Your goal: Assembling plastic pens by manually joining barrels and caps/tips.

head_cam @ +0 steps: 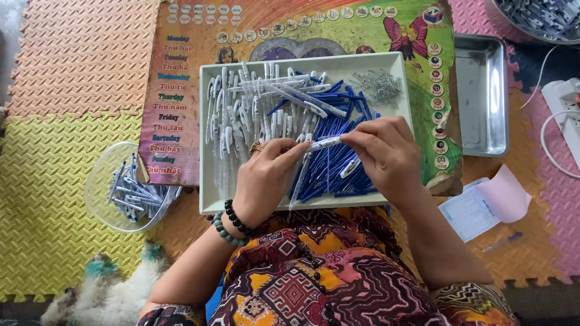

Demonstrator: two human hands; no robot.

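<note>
A white rectangular tray (208,181) rests on my lap board, filled with white pen barrels (241,115) on the left, blue pen refills (338,124) on the right and a small heap of metal springs (382,86) at the far right corner. My left hand (266,181), with bead bracelets on the wrist, and my right hand (386,151) meet over the tray's middle. Together they pinch a white pen barrel (325,142) held level between the fingertips. A second white pen piece (350,167) is tucked under my right palm.
A clear round bowl (96,187) with several finished pens lies left of the tray. A steel tray (483,96) stands to the right, with papers (483,208) and a loose blue pen (502,242) below it. A white power strip (565,102) lies at the far right. Foam mats cover the floor.
</note>
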